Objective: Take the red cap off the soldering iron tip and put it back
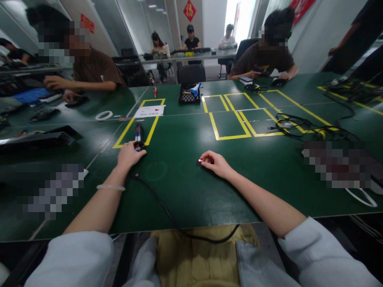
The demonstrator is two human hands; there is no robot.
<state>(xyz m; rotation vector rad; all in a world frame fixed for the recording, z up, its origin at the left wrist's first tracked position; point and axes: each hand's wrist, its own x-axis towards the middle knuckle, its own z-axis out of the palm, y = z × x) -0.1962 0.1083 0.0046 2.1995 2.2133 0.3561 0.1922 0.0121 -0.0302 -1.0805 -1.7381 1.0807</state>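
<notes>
My left hand (pixel 128 154) is closed around the near end of a dark cylindrical tool (pixel 138 134) with a blue and silver band. The tool points away from me, at the near end of a yellow-taped rectangle; its exact kind is unclear. To the right, just above the green table (pixel 179 195), my right hand (pixel 218 164) pinches a small red piece (pixel 199 161) between thumb and fingertips. Fingers cover most of that piece. A black cable (pixel 161 203) starts close to my left wrist and runs over the table's near edge.
A black tray (pixel 189 95) holding a blue-and-white item stands farther back. A white paper (pixel 150 111), a red screwdriver (pixel 154 92) and a white tape roll (pixel 104 116) lie at left. Tangled cables (pixel 295 123) are at right. Two people work across the table.
</notes>
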